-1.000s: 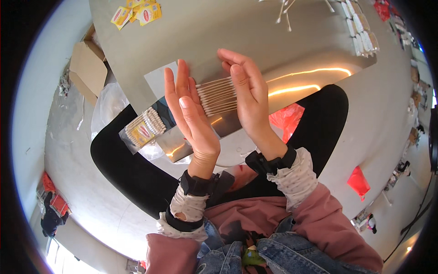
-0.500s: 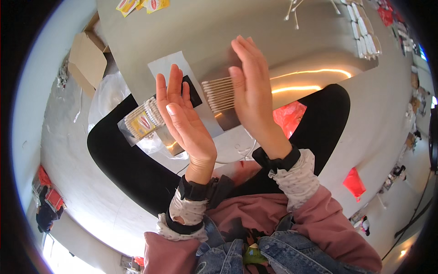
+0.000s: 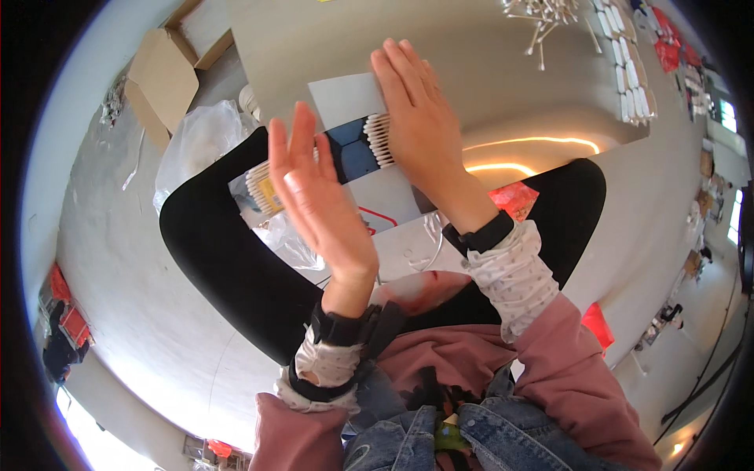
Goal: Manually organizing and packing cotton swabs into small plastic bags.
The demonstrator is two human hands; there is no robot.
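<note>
A row of white-tipped cotton swabs point(image 3: 378, 141) lies on the table, its tips showing beside my right hand point(image 3: 424, 122). That hand is flat with fingers stretched out, and its palm edge covers the rest of the row. My left hand point(image 3: 323, 208) is held upright with its fingers apart and nothing in it. Left of it, partly hidden by the fingers, is a pack of cotton swabs point(image 3: 264, 188) with a yellow label. Between the hands lies a dark blue patch point(image 3: 353, 149) on a white sheet point(image 3: 345, 94).
Loose cotton swabs point(image 3: 542, 20) are heaped at the far right, beside stacked swab packs point(image 3: 628, 67) along the table's edge. To the left, an open cardboard box point(image 3: 165, 78) and a clear plastic bag point(image 3: 200, 145) sit on the floor. A red bag point(image 3: 514, 200) shows by my right leg.
My right hand has moved left, and the swab row now shows closer to my left hand. The view has shifted, bringing more loose swabs into sight. Both hands stay open.
</note>
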